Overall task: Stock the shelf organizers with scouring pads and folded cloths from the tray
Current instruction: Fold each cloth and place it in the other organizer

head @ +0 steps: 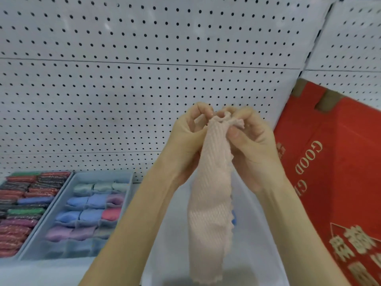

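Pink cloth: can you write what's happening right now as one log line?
pink cloth: hanging down | left hand: pinches its top | right hand: pinches its top

**What I can't make out**

From my seat, the pale pink ribbed cloth (210, 203) hides all but a sliver of a blue item (233, 218), which I can't identify. The red printed cardboard box (329, 182) runs off the right edge. The grey organizer of glittery scouring pads (34, 234) runs off the left.
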